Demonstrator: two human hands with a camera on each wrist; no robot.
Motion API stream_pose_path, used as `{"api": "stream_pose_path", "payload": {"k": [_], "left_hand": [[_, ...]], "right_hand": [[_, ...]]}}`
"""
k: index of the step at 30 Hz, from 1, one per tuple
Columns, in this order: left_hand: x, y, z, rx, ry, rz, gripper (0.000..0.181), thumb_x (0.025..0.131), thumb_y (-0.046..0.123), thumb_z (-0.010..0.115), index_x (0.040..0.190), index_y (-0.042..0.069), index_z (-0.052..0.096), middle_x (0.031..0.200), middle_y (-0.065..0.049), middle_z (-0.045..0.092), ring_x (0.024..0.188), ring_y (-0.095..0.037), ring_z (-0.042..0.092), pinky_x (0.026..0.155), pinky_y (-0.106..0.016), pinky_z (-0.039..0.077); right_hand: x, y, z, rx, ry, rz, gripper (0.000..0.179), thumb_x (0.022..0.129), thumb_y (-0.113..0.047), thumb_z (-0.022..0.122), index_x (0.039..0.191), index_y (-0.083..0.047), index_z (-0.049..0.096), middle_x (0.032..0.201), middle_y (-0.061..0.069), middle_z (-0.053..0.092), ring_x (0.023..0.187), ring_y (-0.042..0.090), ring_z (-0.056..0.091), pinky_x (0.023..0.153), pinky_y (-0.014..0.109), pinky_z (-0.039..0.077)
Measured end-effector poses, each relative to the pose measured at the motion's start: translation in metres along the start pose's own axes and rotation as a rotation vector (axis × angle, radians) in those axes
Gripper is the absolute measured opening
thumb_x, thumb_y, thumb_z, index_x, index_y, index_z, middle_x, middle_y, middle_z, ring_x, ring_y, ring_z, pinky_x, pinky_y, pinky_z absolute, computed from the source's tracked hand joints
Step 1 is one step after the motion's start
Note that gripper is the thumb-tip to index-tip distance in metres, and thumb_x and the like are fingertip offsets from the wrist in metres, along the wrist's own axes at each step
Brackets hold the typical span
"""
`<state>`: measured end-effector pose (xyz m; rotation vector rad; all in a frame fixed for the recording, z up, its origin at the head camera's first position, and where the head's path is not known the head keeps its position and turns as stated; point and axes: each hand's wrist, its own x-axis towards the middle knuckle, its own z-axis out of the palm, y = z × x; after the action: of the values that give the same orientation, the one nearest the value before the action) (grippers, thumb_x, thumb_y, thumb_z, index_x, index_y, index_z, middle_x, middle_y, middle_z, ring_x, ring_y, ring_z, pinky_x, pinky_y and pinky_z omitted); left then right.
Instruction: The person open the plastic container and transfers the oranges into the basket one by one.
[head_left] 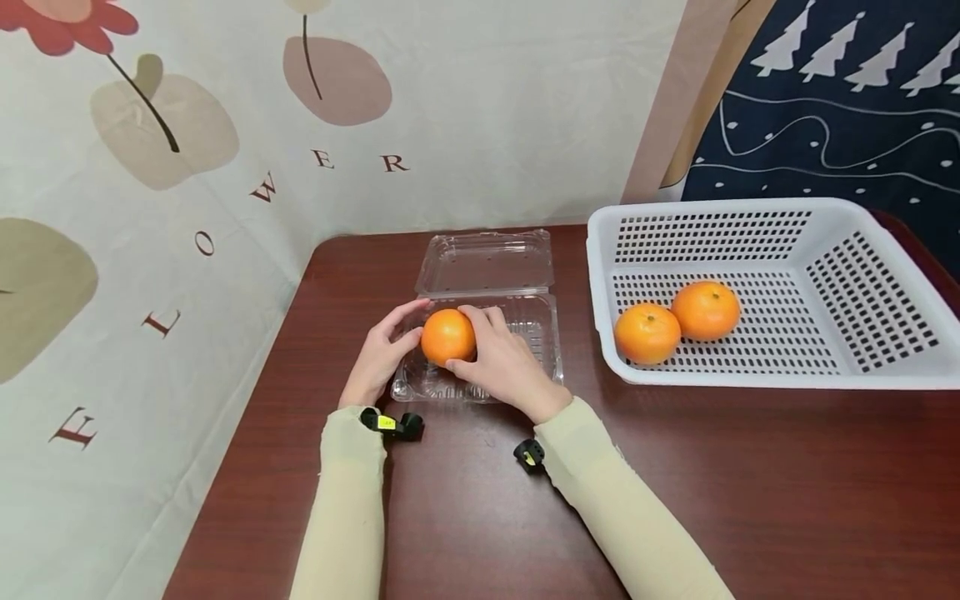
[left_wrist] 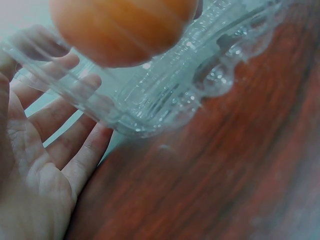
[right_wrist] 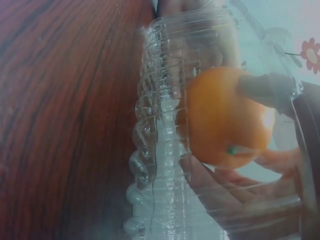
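Note:
An orange [head_left: 447,336] is low in the left part of a clear plastic clamshell box [head_left: 557,342], whose lid [head_left: 487,262] lies folded back behind it. My right hand [head_left: 510,367] holds the orange from the right, thumb in front and fingers behind. At the box's left side is my left hand [head_left: 375,362], its thumb close to the fruit. The left wrist view shows that hand's fingers [left_wrist: 82,155] fairly straight along the outside of the clear wall. Through the plastic, the right wrist view shows the orange [right_wrist: 225,120] between thumb and fingers.
A white perforated basket [head_left: 847,350] stands to the right, with two oranges [head_left: 707,311] touching in its left part. The brown table [head_left: 480,500] meets a printed cloth [head_left: 495,125] at the back and left.

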<state>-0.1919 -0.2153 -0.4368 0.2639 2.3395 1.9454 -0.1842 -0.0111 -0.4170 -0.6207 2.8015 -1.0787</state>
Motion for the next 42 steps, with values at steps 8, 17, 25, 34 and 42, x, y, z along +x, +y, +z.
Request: {"api": "stream_pose_path", "payload": {"k": [8,17,25,34,42], "left_hand": [[0.0001,-0.0003,0.0001,0.004,0.002,-0.009,0.044,0.089,0.013,0.054,0.131,0.012,0.045,0.131,-0.005,0.045,0.118,-0.02,0.042,0.093,-0.027,0.039],[0.0001,-0.0009,0.0002,0.008,0.0,-0.002,0.044,0.088,0.014,0.055,0.131,0.013,0.045,0.131,-0.003,0.045,0.118,-0.018,0.042,0.093,-0.027,0.039],[-0.0006,-0.0016,-0.0003,0.027,0.005,-0.009,0.043,0.088,0.014,0.055,0.131,0.015,0.046,0.132,-0.001,0.045,0.119,-0.018,0.041,0.092,-0.028,0.039],[-0.0006,-0.0022,-0.0003,0.025,0.007,-0.016,0.043,0.088,0.015,0.055,0.13,0.016,0.047,0.132,0.001,0.044,0.12,-0.017,0.041,0.094,-0.029,0.038],[-0.0003,-0.0015,-0.0009,0.021,0.004,-0.008,0.044,0.088,0.015,0.056,0.13,0.016,0.047,0.132,0.0,0.044,0.122,-0.017,0.038,0.096,-0.031,0.036]], "right_hand": [[-0.0004,0.0009,-0.001,0.013,-0.003,-0.035,0.072,0.076,-0.044,0.064,0.137,-0.023,0.03,0.118,0.004,0.039,0.082,0.021,0.054,0.072,0.039,0.047],[-0.0006,0.0008,-0.0022,-0.012,0.021,-0.058,0.072,0.077,-0.044,0.063,0.139,-0.028,0.028,0.122,0.002,0.041,0.092,0.019,0.052,0.076,0.039,0.046],[-0.0008,0.001,-0.0034,-0.035,0.025,-0.087,0.072,0.079,-0.048,0.06,0.14,-0.027,0.027,0.12,0.002,0.044,0.097,0.017,0.048,0.079,0.037,0.044],[-0.002,0.0001,-0.0038,0.001,0.007,-0.079,0.07,0.081,-0.051,0.055,0.14,-0.031,0.023,0.124,0.002,0.04,0.093,0.019,0.053,0.075,0.04,0.046],[-0.0021,0.0005,-0.0033,0.004,0.011,-0.081,0.071,0.082,-0.052,0.053,0.141,-0.029,0.021,0.125,0.002,0.039,0.093,0.018,0.053,0.075,0.039,0.046]]}}
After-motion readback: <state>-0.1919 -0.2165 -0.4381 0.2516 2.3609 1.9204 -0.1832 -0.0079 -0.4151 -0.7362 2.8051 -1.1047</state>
